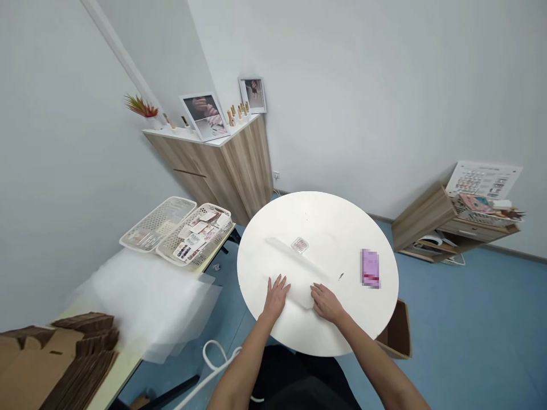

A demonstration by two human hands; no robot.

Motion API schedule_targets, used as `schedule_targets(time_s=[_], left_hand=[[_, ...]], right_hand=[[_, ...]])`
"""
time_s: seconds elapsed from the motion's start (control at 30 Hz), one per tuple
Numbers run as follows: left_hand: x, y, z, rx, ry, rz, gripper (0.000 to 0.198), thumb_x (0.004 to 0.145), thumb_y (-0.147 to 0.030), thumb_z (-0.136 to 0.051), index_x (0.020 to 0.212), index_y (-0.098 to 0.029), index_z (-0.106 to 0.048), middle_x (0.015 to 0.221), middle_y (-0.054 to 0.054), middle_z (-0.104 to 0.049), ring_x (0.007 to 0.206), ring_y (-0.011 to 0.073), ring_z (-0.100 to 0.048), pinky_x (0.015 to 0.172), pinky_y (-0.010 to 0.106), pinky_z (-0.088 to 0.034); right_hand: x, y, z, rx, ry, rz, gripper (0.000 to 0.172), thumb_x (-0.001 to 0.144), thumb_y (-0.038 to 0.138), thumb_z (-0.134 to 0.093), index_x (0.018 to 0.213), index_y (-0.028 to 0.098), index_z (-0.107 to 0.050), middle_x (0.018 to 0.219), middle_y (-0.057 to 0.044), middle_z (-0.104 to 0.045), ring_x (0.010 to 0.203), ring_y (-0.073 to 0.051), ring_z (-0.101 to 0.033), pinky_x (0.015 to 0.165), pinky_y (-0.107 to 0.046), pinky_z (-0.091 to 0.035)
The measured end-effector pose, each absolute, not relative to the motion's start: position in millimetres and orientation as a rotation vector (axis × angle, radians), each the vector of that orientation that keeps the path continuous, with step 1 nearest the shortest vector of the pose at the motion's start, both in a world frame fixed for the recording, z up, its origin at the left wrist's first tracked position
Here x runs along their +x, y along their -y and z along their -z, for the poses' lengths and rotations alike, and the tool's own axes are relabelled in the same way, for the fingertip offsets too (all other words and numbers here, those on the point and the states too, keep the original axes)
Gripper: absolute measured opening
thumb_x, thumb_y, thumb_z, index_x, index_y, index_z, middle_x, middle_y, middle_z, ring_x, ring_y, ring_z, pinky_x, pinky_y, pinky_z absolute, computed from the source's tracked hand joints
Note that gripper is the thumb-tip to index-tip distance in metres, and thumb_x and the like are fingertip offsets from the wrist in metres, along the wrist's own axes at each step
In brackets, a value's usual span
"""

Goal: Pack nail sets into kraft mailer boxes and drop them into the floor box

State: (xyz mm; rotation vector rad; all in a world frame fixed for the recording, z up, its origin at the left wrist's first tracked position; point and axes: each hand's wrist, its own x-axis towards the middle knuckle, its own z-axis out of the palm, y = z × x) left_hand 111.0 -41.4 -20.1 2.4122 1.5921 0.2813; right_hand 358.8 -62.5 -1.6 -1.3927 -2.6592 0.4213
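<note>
A thin, whitish foam packing sheet point(297, 273) lies across the white round table point(265, 222), its far edge raised off the surface. My left hand point(276, 297) rests flat on the sheet's near left part, fingers spread. At the sheet's right end, my right hand point(327, 302) has its fingers curled around the edge. Just beyond the sheet sits a small clear plastic case point(299, 245), its contents too small to make out. A purple rectangular item point(370, 269), blurred by pixels, lies to the right on the tabletop.
On the left side table stand two white baskets point(159, 222), one with printed cards, near stacked foam sheets point(145, 290) and folded brown cardboard boxes point(81, 359). An open carton point(397, 333) is below the table's right edge. A wooden cabinet point(239, 165) stands behind; a low shelf point(427, 219) is right.
</note>
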Motion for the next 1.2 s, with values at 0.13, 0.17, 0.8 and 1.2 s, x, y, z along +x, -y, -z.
schedule_targets(time_s=[0.13,0.17,0.8,1.2], left_hand=[[95,39,23,2.457,-1.621,-0.232,0.043,0.091,-0.009,-0.037,0.119,-0.026,-0.065,0.139,0.005,-0.056,0.138,0.0262,-0.039,0.115,0.061,-0.019],[88,36,24,2.469,-1.637,-0.221,0.043,0.091,-0.010,-0.037,0.119,-0.026,-0.065,0.138,0.006,-0.057,0.138,0.0263,-0.040,0.116,0.061,-0.019],[74,26,62,2.239,-1.734,-0.217,0.070,0.093,-0.052,-0.041,0.152,-0.021,-0.023,0.160,0.016,-0.018,0.147,0.0344,-0.014,0.113,0.063,-0.017],[70,29,66,2.332,-1.719,-0.119,0.102,0.078,-0.076,-0.049,0.154,-0.018,-0.014,0.160,0.019,-0.013,0.147,0.0391,-0.008,0.111,0.067,-0.002]], right_hand=[[341,80,9,-1.349,2.634,-0.530,0.037,0.085,0.016,-0.045,0.119,0.010,-0.060,0.132,-0.016,-0.059,0.129,-0.029,-0.047,0.110,-0.046,-0.038],[334,82,10,-1.335,2.630,-0.559,0.038,0.085,0.016,-0.046,0.120,0.010,-0.059,0.133,-0.016,-0.058,0.129,-0.028,-0.047,0.110,-0.045,-0.037],[268,13,11,-1.646,2.158,-0.737,0.049,0.090,0.016,-0.038,0.138,0.018,-0.046,0.139,-0.012,-0.052,0.130,-0.023,-0.045,0.108,-0.044,-0.040],[316,-110,12,-2.107,2.222,-0.631,0.073,0.081,0.022,-0.057,0.149,0.015,-0.029,0.156,-0.016,-0.027,0.139,-0.035,-0.029,0.112,-0.046,-0.025]])
